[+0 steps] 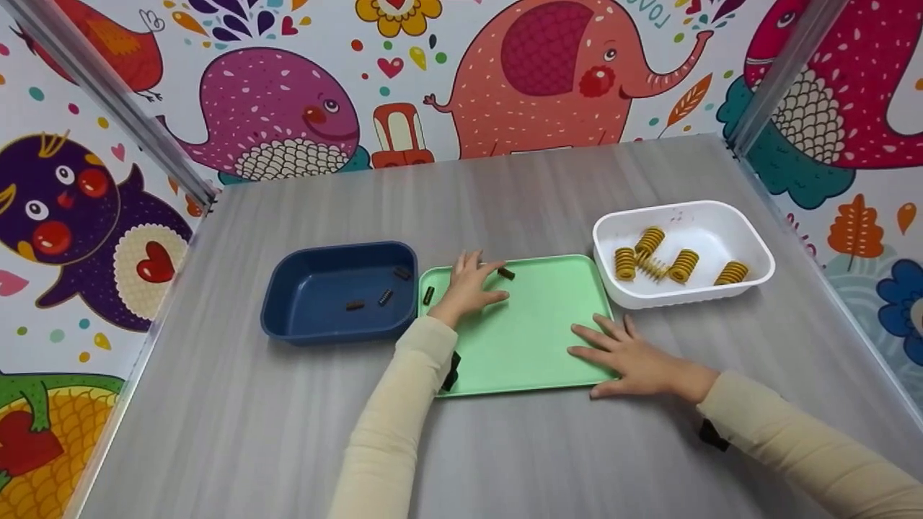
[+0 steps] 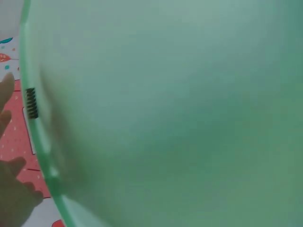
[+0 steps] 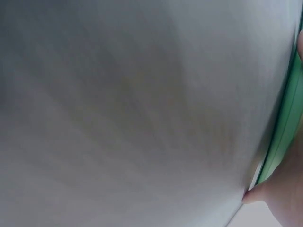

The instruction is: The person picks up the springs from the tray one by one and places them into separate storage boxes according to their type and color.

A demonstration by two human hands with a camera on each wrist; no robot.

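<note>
My left hand (image 1: 470, 287) hovers with spread fingers over the upper left of the green tray (image 1: 533, 339), its fingertips close to a small dark spring (image 1: 507, 274) near the far rim. That spring (image 2: 31, 103) also shows by the tray's edge in the left wrist view, just past the fingers. Another small dark spring (image 1: 429, 295) lies at the tray's left rim. At the tray's lower right edge, my right hand (image 1: 638, 360) rests with its fingers spread over the rim and its thumb toward the near side, holding nothing.
Left of the tray stands a blue bin (image 1: 288, 310) with a few small dark springs (image 1: 386, 296) inside. On the right, a white bin (image 1: 757, 252) holds several yellow springs (image 1: 683, 266). Patterned panels (image 1: 288, 115) and metal posts (image 1: 130, 108) border the grey table (image 1: 288, 418).
</note>
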